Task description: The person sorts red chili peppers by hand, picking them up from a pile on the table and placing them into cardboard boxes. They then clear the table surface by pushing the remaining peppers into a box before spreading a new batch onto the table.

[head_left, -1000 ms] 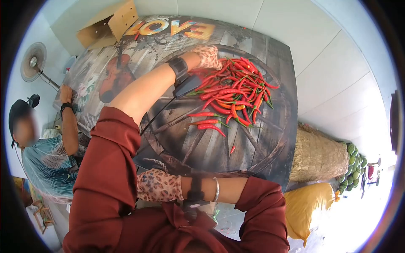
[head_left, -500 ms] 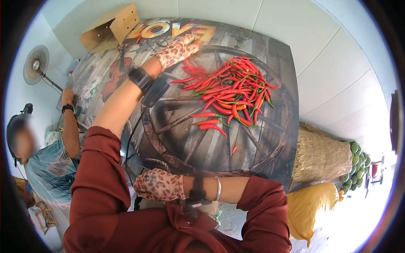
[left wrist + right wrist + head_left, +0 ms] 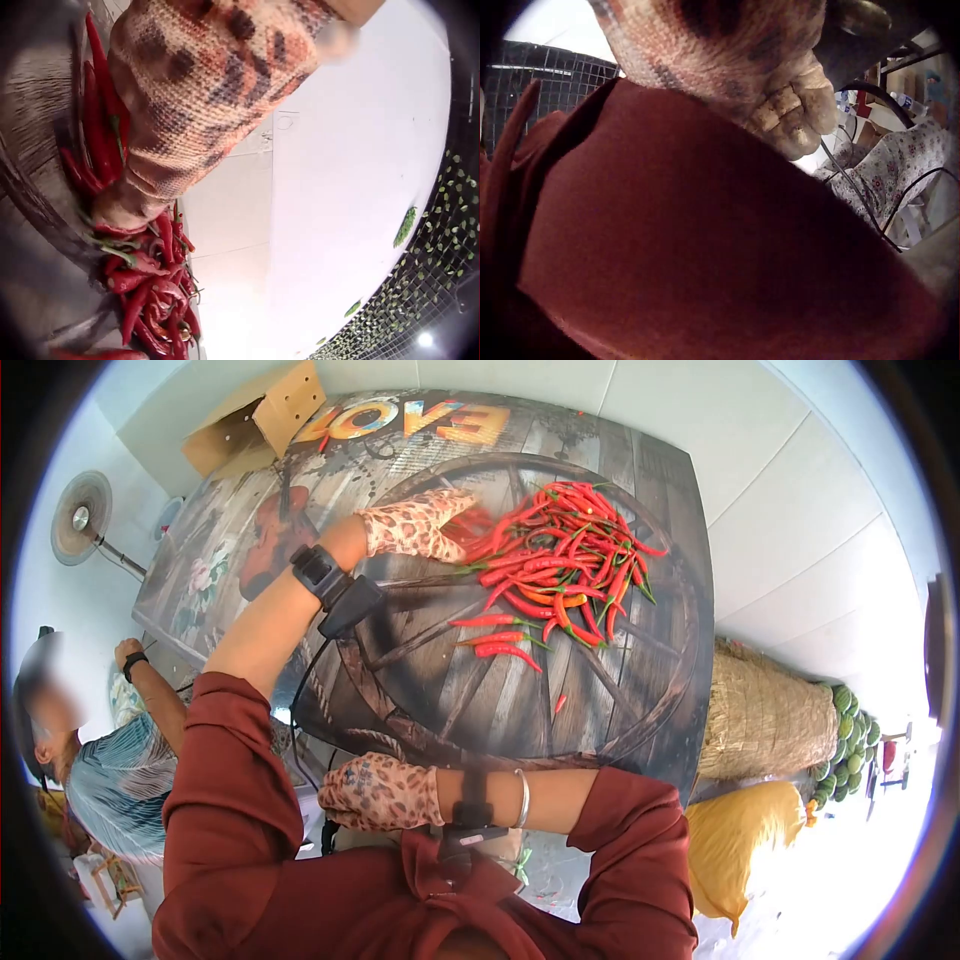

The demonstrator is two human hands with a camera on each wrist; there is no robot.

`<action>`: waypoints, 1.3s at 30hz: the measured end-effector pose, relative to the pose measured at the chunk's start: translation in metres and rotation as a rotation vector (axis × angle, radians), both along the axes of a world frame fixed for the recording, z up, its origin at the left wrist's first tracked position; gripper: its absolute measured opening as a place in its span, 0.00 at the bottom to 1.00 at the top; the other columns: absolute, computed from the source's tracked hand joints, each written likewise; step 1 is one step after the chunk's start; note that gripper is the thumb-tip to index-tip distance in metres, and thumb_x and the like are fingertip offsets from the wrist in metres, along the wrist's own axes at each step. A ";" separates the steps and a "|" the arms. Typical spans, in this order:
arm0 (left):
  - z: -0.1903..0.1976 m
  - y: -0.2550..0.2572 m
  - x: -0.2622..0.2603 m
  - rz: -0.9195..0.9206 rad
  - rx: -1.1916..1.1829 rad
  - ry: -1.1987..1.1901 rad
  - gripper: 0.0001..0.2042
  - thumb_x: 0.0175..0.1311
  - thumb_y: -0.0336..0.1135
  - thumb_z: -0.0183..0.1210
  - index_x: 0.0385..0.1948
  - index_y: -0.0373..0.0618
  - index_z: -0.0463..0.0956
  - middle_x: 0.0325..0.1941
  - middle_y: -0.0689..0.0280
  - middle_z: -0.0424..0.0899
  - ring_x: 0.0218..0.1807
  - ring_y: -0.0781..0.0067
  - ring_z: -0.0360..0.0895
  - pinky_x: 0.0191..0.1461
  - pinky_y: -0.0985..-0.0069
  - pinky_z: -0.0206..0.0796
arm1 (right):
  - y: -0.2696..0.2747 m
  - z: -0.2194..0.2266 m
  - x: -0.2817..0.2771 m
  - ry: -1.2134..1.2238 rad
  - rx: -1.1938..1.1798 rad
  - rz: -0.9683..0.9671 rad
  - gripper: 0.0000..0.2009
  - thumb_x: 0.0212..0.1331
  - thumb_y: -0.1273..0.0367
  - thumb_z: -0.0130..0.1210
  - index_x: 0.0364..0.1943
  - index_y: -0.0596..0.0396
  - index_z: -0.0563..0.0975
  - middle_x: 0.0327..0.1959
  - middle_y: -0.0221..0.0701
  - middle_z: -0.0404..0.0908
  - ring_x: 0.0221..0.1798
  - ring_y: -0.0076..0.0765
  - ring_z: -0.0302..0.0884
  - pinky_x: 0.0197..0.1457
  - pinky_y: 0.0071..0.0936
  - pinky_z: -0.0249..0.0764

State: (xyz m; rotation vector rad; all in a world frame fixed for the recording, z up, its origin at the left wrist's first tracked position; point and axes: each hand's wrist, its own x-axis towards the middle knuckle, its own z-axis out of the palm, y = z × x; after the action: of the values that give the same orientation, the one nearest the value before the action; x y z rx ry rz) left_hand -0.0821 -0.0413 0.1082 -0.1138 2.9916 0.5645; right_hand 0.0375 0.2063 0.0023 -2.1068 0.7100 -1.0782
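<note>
Pale, smooth wall panels (image 3: pixel 800 530) stand around a dark table (image 3: pixel 640 450) printed with weathered planks and a spoked wheel, and on that wheel lies the pile of red chillies (image 3: pixel 575 550). Far left of the pile are a round fan (image 3: pixel 82 518) and a person (image 3: pixel 125 780) in a patterned shirt; beyond it to the left sits a cardboard box (image 3: pixel 290 405) with punched holes. Left of the pile and nearer the body, the right hand (image 3: pixel 382 792) lies by the table's edge in a spotted cloth glove, fingers curled in, nothing visible in them. At the pile's left edge is the left hand (image 3: pixel 412 526), gloved alike in a coarse weave, thumb and fingers spread well apart; chillies show blurred in the gap, but no pinch on them can be made out. Light fingertips would probably serve best here: slick, curved, tapering pods are likely to roll and snag by their thin green stems, so easing a few aside should beat raking deep. Just in front of the pile lie three loose chillies (image 3: pixel 508 651), roughly side by side, and a small red scrap (image 3: pixel 560 704). Right of the pile, past the table, are a rough straw-coloured bundle (image 3: pixel 765 715), a slumped yellow sack (image 3: pixel 735 855) and heaped, rounded green fruits (image 3: pixel 845 745).
</note>
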 end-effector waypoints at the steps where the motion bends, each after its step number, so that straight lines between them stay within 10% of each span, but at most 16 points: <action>1: -0.001 0.001 0.002 -0.021 -0.048 0.037 0.36 0.57 0.48 0.59 0.66 0.45 0.56 0.69 0.50 0.59 0.72 0.51 0.50 0.74 0.64 0.42 | -0.001 0.010 -0.005 0.037 0.092 0.051 0.11 0.56 0.67 0.51 0.39 0.59 0.76 0.37 0.40 0.78 0.44 0.46 0.76 0.48 0.35 0.74; 12: -0.016 0.031 0.013 0.122 -0.138 0.247 0.26 0.58 0.36 0.57 0.59 0.42 0.64 0.56 0.49 0.71 0.58 0.51 0.69 0.61 0.66 0.61 | 0.000 0.024 -0.006 0.097 -0.040 -0.046 0.07 0.55 0.69 0.51 0.34 0.56 0.74 0.32 0.37 0.76 0.38 0.47 0.75 0.41 0.36 0.72; 17: -0.022 0.004 0.006 0.203 0.152 0.124 0.25 0.58 0.38 0.57 0.58 0.42 0.66 0.54 0.50 0.73 0.58 0.54 0.70 0.61 0.66 0.60 | -0.001 0.016 -0.005 0.101 0.108 0.051 0.06 0.56 0.71 0.48 0.35 0.56 0.74 0.33 0.34 0.76 0.38 0.42 0.75 0.42 0.32 0.73; 20: -0.019 0.012 0.008 0.192 0.163 0.112 0.26 0.58 0.43 0.58 0.58 0.41 0.67 0.55 0.52 0.73 0.59 0.57 0.70 0.62 0.68 0.59 | 0.002 0.008 -0.001 0.229 -0.210 -0.142 0.08 0.58 0.71 0.45 0.37 0.58 0.74 0.36 0.34 0.76 0.41 0.39 0.75 0.47 0.28 0.72; 26: 0.017 0.066 -0.001 0.221 0.168 -0.008 0.44 0.53 0.57 0.62 0.64 0.32 0.56 0.66 0.46 0.62 0.68 0.53 0.60 0.70 0.70 0.50 | 0.003 0.002 0.002 -0.169 0.358 0.158 0.09 0.61 0.71 0.42 0.38 0.59 0.73 0.38 0.34 0.75 0.43 0.36 0.73 0.49 0.26 0.70; 31: 0.018 0.072 -0.009 0.104 0.068 -0.015 0.47 0.50 0.57 0.64 0.65 0.31 0.53 0.68 0.44 0.58 0.71 0.52 0.54 0.73 0.68 0.46 | 0.001 0.005 -0.001 0.295 -0.370 -0.190 0.05 0.60 0.72 0.44 0.33 0.56 0.71 0.35 0.32 0.74 0.39 0.36 0.74 0.43 0.28 0.69; 34: 0.013 0.078 -0.014 0.135 -0.031 -0.037 0.45 0.51 0.55 0.63 0.65 0.31 0.54 0.68 0.44 0.58 0.71 0.52 0.55 0.72 0.68 0.47 | 0.003 0.008 -0.001 0.095 -0.022 -0.052 0.03 0.59 0.72 0.45 0.33 0.54 0.70 0.32 0.31 0.73 0.36 0.35 0.73 0.41 0.27 0.69; 39: 0.032 0.098 -0.016 0.111 -0.029 -0.088 0.41 0.54 0.51 0.60 0.65 0.33 0.54 0.67 0.46 0.61 0.69 0.54 0.59 0.71 0.68 0.50 | -0.004 -0.013 0.015 0.098 -0.078 -0.047 0.02 0.59 0.71 0.46 0.34 0.53 0.70 0.30 0.30 0.72 0.34 0.35 0.72 0.40 0.27 0.69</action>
State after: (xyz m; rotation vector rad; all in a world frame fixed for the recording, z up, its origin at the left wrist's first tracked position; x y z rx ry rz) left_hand -0.0981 0.0571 0.1403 -0.3000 2.9226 0.5124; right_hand 0.0525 0.2021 -0.0110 -2.2324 0.7787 -1.0490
